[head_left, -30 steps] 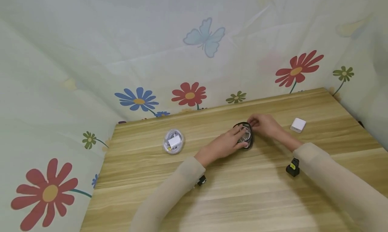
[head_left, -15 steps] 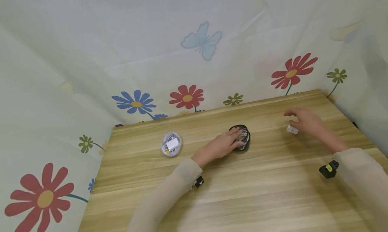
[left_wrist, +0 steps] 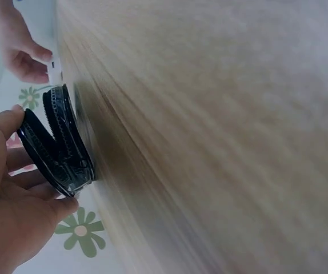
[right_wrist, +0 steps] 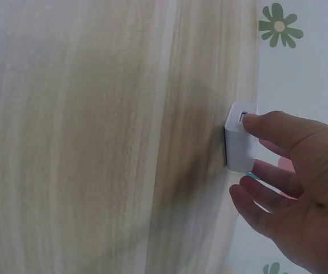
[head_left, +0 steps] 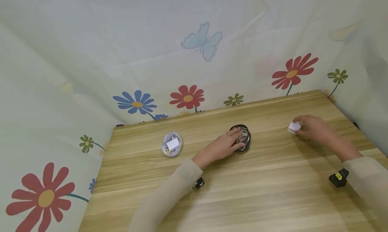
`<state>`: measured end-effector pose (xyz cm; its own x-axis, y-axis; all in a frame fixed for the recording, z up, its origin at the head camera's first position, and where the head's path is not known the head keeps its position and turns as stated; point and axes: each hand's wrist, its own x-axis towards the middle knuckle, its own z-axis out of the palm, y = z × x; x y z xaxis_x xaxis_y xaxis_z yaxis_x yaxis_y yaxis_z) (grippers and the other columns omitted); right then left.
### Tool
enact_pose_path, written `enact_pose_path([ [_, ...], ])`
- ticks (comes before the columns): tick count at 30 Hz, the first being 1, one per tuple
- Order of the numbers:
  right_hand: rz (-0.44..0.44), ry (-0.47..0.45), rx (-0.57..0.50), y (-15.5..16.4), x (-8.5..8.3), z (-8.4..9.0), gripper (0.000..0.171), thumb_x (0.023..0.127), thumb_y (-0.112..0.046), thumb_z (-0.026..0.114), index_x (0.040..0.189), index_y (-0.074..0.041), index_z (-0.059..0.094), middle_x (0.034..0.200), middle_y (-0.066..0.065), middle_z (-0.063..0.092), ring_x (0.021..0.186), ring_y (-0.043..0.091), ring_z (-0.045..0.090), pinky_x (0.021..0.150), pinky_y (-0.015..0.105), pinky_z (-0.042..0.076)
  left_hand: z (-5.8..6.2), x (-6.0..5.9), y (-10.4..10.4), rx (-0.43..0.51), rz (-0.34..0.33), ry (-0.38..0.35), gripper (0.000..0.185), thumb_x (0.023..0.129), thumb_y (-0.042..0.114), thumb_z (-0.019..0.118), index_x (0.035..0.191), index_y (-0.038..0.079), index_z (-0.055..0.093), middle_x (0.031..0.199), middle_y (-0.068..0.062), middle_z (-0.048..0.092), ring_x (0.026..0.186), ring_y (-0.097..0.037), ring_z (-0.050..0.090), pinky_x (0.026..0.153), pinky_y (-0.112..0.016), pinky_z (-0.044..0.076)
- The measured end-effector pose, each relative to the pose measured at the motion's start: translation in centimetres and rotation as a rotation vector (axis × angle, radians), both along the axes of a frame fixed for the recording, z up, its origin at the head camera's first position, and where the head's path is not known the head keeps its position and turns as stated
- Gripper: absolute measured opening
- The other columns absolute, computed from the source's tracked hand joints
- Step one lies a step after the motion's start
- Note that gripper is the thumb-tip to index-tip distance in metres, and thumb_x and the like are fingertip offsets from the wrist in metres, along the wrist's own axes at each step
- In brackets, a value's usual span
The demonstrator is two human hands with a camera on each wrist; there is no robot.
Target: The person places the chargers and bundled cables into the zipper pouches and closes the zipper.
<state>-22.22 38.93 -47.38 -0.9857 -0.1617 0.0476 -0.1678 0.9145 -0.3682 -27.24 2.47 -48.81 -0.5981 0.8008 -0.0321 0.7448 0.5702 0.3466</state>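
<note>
Charger cube, small and white, sat on the wooden table at the fingertips of the right hand. Thumb and fingers were curled round it in a light pinch, cube apparently resting on the wood. Looked hard, smooth, light; probably a bit slippery, so best taken across two opposite flat faces, as the wrist view showed. Left hand held the black zip case just beyond its fingers, thumb and fingers curved round the rim, lid part-open. Case seemed semi-rigid with a clear window; grip at the rim would suit. Contents were hard to make out, maybe coiled cable. A round clear case lay well to the left of that hand. Cube's prong side was hidden; right palm covered its near face.
</note>
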Motion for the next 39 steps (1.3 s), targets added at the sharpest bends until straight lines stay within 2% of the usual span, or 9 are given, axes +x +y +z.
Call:
enact_pose_path([
  [6,-0.026,-0.008,-0.013,-0.2,0.1,0.1,0.042,0.088,-0.007,0.077,0.122,0.012,0.060,0.120,0.038,0.060,0.103,0.046,0.060,0.089,0.064,0.050,0.1,0.1,0.0,-0.004,-0.002,-0.001,0.063,0.108,0.047,0.042,0.158,0.008,0.036,0.167,-0.010,0.024,0.154,-0.022,0.023,0.122,-0.035,0.028],
  [17,-0.025,0.042,-0.036,-0.7,0.2,-0.2,0.041,0.085,-0.009,0.080,0.117,0.009,0.064,0.111,0.033,0.065,0.092,0.039,0.062,0.082,0.059,0.052,0.2,0.3,-0.1,-0.034,0.004,-0.010,0.061,0.111,0.042,0.034,0.159,0.004,0.030,0.168,-0.013,0.021,0.155,-0.023,0.018,0.123,-0.034,0.022],
  [22,-0.050,0.050,-0.036,-1.6,0.3,0.0,0.046,0.084,-0.010,0.080,0.122,0.010,0.063,0.116,0.033,0.064,0.098,0.041,0.061,0.087,0.061,0.051,0.1,0.4,-0.1,-0.032,-0.004,-0.004,0.061,0.111,0.042,0.033,0.159,0.004,0.029,0.168,-0.014,0.020,0.155,-0.024,0.018,0.123,-0.036,0.024],
  [39,-0.006,0.083,-0.057,-4.2,0.3,1.3,0.046,0.085,-0.009,0.081,0.124,0.008,0.064,0.119,0.030,0.066,0.104,0.042,0.064,0.089,0.059,0.054,0.5,0.2,-0.3,-0.024,-0.008,-0.015,0.060,0.112,0.040,0.033,0.159,0.004,0.029,0.168,-0.013,0.020,0.155,-0.023,0.018,0.124,-0.034,0.021],
])
